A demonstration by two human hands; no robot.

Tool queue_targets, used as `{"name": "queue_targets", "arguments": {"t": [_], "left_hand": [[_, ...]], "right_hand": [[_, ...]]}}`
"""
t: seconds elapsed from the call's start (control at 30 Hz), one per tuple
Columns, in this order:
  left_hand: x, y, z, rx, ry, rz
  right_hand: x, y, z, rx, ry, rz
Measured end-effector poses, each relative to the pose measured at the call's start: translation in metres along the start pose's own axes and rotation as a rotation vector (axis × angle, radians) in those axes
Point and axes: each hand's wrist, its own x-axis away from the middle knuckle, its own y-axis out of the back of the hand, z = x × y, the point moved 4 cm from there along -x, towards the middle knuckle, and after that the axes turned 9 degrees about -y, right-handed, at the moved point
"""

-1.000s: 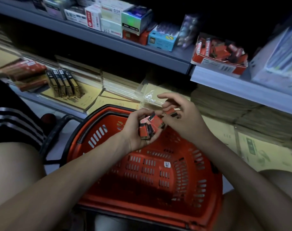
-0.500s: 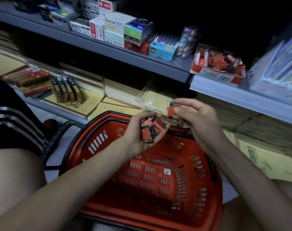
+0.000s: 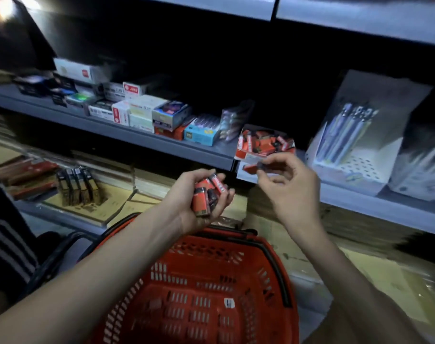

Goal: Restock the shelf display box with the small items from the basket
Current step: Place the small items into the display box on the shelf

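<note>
My left hand (image 3: 199, 202) cups a small bunch of red-and-black items (image 3: 206, 194) above the far rim of the red basket (image 3: 266, 259). My right hand (image 3: 288, 187) pinches one red item (image 3: 250, 168) between thumb and fingers, just below the front of the red display box (image 3: 251, 155). That box sits on the grey shelf (image 3: 161, 142) and holds several more of the same red items.
Stacked small boxes (image 3: 146, 112) fill the shelf left of the display box. A white pen display (image 3: 355, 150) stands to its right. Paper stacks and dark packets (image 3: 77, 184) lie on the lower shelf. A person in a striped sleeve (image 3: 5, 249) sits at my left.
My right hand has carried one red item up from my left hand toward the display box. The view has tilted upward, and my left hand rose slightly.
</note>
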Motion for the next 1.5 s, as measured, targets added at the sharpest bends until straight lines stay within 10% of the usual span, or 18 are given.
{"name": "queue_targets", "arguments": {"t": [0.23, 0.4, 0.63, 0.97, 1.1, 1.27, 1.5], "left_hand": [[0.000, -0.063, -0.033, 0.003, -0.090, -0.018], [-0.010, -0.078, -0.041, -0.054, -0.123, -0.010], [-0.014, -0.087, -0.039, -0.257, -0.243, -0.002], [-0.023, -0.093, -0.036, -0.440, -0.369, -0.075], [-0.027, -0.075, -0.034, -0.461, -0.289, -0.127], [-0.027, -0.064, -0.034, -0.444, -0.213, -0.131], [-0.029, -0.071, -0.032, -0.351, -0.208, 0.010]], "right_hand": [[-0.098, 0.010, 0.036, 0.540, 0.336, -0.166], [-0.114, -0.005, 0.023, 0.841, 0.207, 0.222], [-0.075, 0.001, 0.060, 0.134, -0.035, 0.285], [-0.068, 0.023, 0.059, -0.249, -0.333, 0.197], [-0.101, 0.033, 0.038, 0.275, -0.055, -0.143], [-0.112, 0.001, 0.007, 0.779, 0.050, -0.149], [-0.106, 0.016, 0.011, 0.728, 0.133, -0.091]]}}
